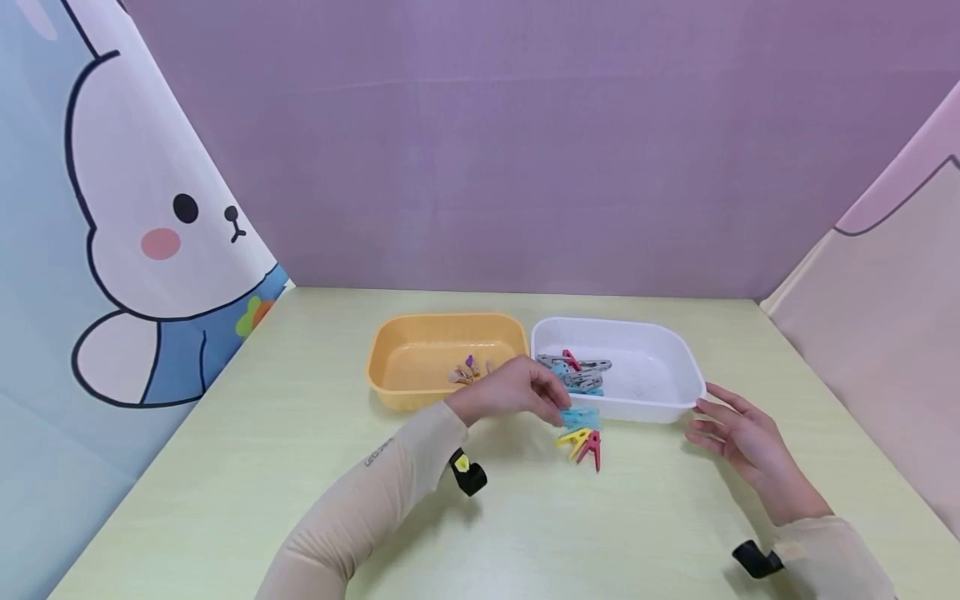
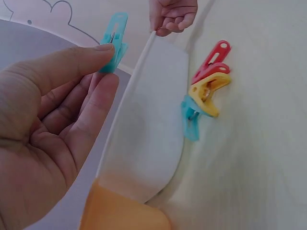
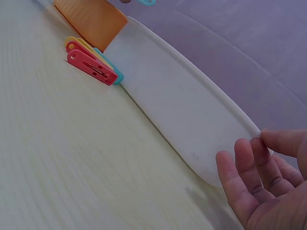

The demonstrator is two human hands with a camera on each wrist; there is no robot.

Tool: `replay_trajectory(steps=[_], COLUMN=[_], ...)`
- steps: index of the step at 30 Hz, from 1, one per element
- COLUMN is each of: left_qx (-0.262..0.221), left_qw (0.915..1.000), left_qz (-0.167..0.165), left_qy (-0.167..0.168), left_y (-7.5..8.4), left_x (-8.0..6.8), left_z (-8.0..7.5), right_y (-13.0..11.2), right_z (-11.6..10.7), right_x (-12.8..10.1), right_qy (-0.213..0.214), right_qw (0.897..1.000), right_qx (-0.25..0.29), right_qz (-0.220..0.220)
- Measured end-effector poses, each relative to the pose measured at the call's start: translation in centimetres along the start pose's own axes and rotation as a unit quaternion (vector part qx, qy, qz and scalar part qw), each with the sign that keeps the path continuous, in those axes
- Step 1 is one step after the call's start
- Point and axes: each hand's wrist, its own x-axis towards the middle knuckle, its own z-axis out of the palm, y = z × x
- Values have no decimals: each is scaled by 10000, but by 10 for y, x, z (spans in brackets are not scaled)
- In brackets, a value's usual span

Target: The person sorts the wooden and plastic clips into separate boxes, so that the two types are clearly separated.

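Between thumb and forefinger, my left hand (image 1: 517, 392) pinches a light-blue plastic clothespin (image 2: 115, 40), held above the near side of a white plastic basin (image 1: 645, 408). On the table against that basin lie a red clothespin (image 1: 590, 450), a yellow clothespin (image 1: 574, 440) and another blue clothespin (image 2: 191, 120), bunched together. My right hand (image 1: 750, 442) holds the basin's rim at its near right corner, thumb on top and fingertips at the outer wall. Inside the basin's left end are several grey clothespins (image 1: 585, 379), with blue and red ones among them.
An orange basin (image 1: 405, 400) stands directly left of the white one and holds several small brownish pieces (image 1: 461, 375) and a purple bit. Both basins sit on a pale wooden table (image 1: 225, 475). A purple backdrop (image 1: 480, 167) rises behind the table, with printed cloths at both sides.
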Motion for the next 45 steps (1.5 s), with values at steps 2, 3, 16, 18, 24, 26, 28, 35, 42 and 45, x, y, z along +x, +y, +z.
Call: replay_trajectory(steps=[2, 3, 16, 18, 24, 26, 28, 35, 42, 45], left_qx=[-38, -55, 78, 121, 233, 259, 262, 82, 45, 58], left_qw=[10000, 9999, 9983, 9978, 9963, 9957, 9952, 9938, 9907, 9887], left_qz=[-19, -13, -124, -114, -55, -71, -97, -221, -438, -522], left_qy=[89, 132, 568, 649, 831, 890, 934, 1088, 1285, 1404], left_y=[3, 5, 13, 13, 14, 14, 15, 14, 14, 14], left_x=[1, 1, 15, 18, 26, 28, 30, 37, 45, 49], left_z=[-3, -4, -19, -21, -26, -27, -28, -33, -35, -35], right_y=[0, 0, -1, -1, 0, 0, 0, 0, 0, -1], right_z=[0, 0, 1, 0, 0, 0, 0, 0, 1, 2], right_x=[0, 0, -1, -1, 0, 0, 0, -1, -1, -1], right_qy=[-11, -13, -4, -7, -33, -32, -30, -43, -12, -12], right_qw=[10000, 10000, 10000, 10000, 10000, 10000, 10000, 9999, 10000, 10000], right_qx=[-3, -5, -29, -42, -45, -52, -67, -107, -86, -63], right_qz=[-5, -4, 10, 10, 6, 8, 11, 23, 16, 34])
